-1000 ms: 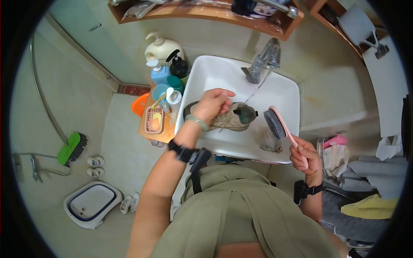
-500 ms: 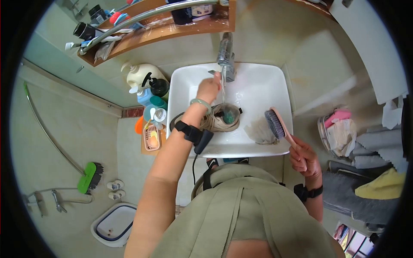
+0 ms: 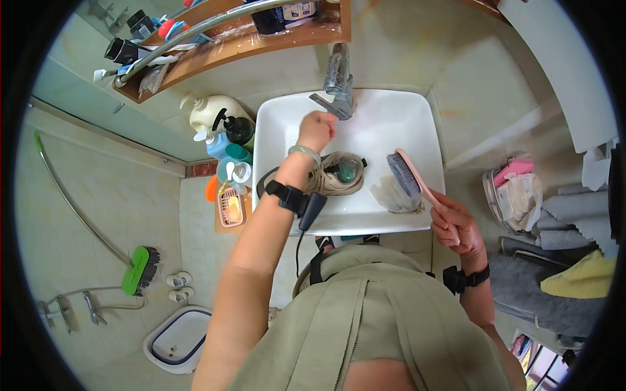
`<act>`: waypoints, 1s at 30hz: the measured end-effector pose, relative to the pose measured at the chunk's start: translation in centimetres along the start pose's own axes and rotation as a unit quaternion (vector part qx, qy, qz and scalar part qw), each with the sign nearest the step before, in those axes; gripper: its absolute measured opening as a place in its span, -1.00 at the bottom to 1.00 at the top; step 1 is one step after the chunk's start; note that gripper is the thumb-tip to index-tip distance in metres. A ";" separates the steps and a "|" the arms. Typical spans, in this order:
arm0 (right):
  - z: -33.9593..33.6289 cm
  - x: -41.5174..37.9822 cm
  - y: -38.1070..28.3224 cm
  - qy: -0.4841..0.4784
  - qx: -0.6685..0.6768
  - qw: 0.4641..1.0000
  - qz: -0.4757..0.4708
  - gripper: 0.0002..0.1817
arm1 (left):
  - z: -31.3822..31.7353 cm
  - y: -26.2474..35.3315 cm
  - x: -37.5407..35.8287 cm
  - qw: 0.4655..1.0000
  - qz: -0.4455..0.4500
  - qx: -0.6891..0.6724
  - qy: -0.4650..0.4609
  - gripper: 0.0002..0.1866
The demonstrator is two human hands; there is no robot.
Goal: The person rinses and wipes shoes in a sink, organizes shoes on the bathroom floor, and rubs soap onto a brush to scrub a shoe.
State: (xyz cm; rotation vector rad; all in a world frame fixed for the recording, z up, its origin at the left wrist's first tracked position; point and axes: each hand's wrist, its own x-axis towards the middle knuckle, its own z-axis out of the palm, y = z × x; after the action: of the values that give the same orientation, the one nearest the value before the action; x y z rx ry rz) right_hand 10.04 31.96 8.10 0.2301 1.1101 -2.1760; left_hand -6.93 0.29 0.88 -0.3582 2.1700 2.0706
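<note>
My left hand [image 3: 317,132] is beside the lever of the metal faucet [image 3: 338,72], its fingers curled together and the fingertips at or close to the lever; nothing shows in them. Below it a beige shoe [image 3: 337,182] lies in the white sink [image 3: 398,107], a greenish, clear patch showing in its opening. My right hand [image 3: 456,223] is closed round the handle of a pink brush [image 3: 409,174], whose grey bristles face left over the sink's right side. Under the brush lies a translucent, crumpled piece [image 3: 393,195]. No water stream shows from the faucet.
Pump bottles [image 3: 240,130] and a pink soap basket [image 3: 231,206] stand left of the sink. Above is a wooden shelf [image 3: 228,49] with a metal rail. A green broom [image 3: 137,270] and a basin [image 3: 156,345] are lower left. Towels [image 3: 577,218] are at right.
The water stream into the shoe has stopped. The faucet lever has turned out to the left, and my left hand's fingers have curled in. The brush has shifted slightly up and left.
</note>
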 end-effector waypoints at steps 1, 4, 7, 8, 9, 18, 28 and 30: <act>0.1 0.1 0.1 0.001 0.000 1.000 0.001 -0.42 | 1.2 -0.4 -0.5 1.000 -0.001 0.000 -0.001 -0.70; 0.3 0.7 0.3 -0.002 -0.003 1.000 0.002 -0.42 | 3.2 -1.5 -0.7 0.988 -0.055 -0.142 -0.018 -0.69; 0.6 0.9 0.3 0.000 0.002 1.000 -0.004 -0.43 | 3.2 -0.6 -1.0 0.996 -0.040 0.018 -0.072 -0.62; 0.6 1.0 0.3 -0.001 0.010 1.000 -0.005 -0.43 | 3.2 0.4 -2.1 0.991 -0.012 0.118 -0.057 -0.56; 0.6 1.1 0.2 -0.003 0.018 1.000 -0.006 -0.44 | 3.2 1.0 -3.0 0.975 0.017 0.218 -0.041 -0.49; -0.4 2.5 0.1 0.001 0.021 1.000 -0.013 -0.44 | 6.4 -3.1 -7.4 0.808 -0.003 0.549 -0.213 -0.54; 0.2 2.3 0.5 0.014 -0.021 1.000 -0.009 -0.49 | 6.8 -13.6 -6.1 0.983 -0.083 0.157 0.049 -0.48; -1.3 1.8 1.4 0.023 -0.006 0.999 -0.021 -0.52 | 8.9 -15.7 -5.4 0.971 -0.160 -0.073 0.159 -0.43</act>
State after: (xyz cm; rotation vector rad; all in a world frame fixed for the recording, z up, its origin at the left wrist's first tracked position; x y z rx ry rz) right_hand 9.42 31.52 5.56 0.2547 1.1634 -2.2108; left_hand 1.61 9.03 -13.41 -1.0473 1.9461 2.1042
